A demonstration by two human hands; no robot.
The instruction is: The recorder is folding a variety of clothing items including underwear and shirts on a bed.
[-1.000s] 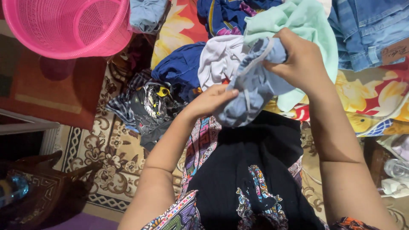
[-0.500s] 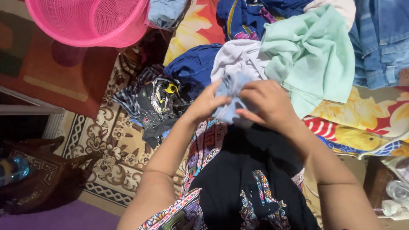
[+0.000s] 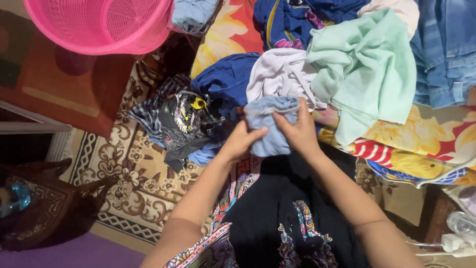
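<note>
Together, left hand [image 3: 241,141] and right hand [image 3: 297,131] clutch a blue cloth [image 3: 267,124] against the crowded clothes pile [image 3: 362,69].

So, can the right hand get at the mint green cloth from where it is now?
Probably yes: the mint green cloth lies uncovered just beyond the right hand, but that hand holds the light blue garment together with the left hand.

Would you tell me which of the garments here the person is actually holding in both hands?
The small light blue garment, pinched between left hand and right hand; the white and mint green garments lie untouched behind it.
</note>
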